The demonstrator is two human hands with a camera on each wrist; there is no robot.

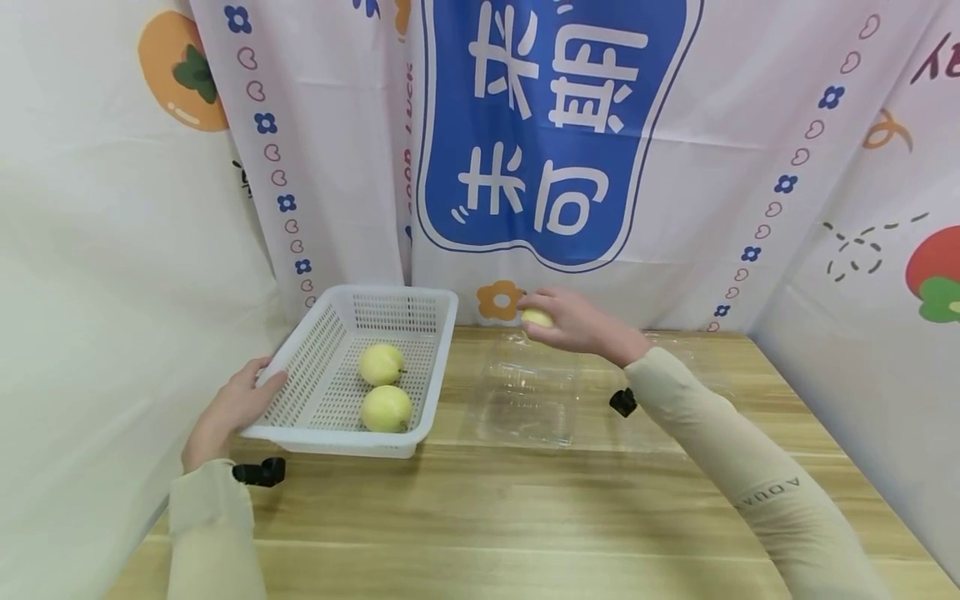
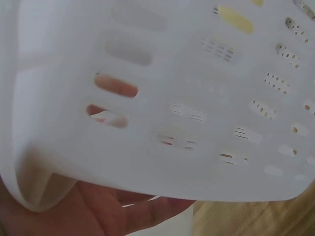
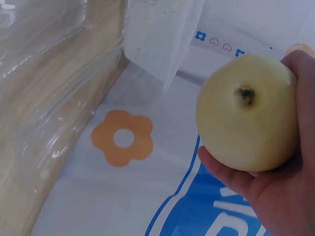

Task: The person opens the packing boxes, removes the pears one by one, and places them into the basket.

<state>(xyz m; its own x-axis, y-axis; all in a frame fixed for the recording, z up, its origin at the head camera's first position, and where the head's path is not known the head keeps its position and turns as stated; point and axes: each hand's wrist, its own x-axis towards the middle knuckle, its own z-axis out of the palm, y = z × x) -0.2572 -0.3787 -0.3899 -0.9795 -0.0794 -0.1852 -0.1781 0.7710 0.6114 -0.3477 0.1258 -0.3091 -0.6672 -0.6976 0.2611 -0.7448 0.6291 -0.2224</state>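
Note:
High over the table's back edge, my right hand (image 1: 573, 321) holds a round, pale yellow pear (image 3: 248, 115), its fingers curled about the sides and the dark-ended dimple showing in the right wrist view. Just below it lies a clear plastic container (image 1: 522, 417). On the left, my left hand (image 1: 236, 408) grips the near left side of a white slotted plastic basket (image 1: 345, 435). Its fingers (image 2: 147, 214) show beneath the basket's edge in the left wrist view. Inside the basket, two more yellow pears (image 1: 386, 408) lie close together on the right of its floor.
More clear plastic (image 1: 675, 346) lies behind the right forearm, partly hidden. A printed cloth (image 1: 352, 167) hangs at the wooden table's (image 1: 450, 517) back edge, with white cloth on both sides. Black wrist cameras (image 1: 262, 472) sit at both cuffs.

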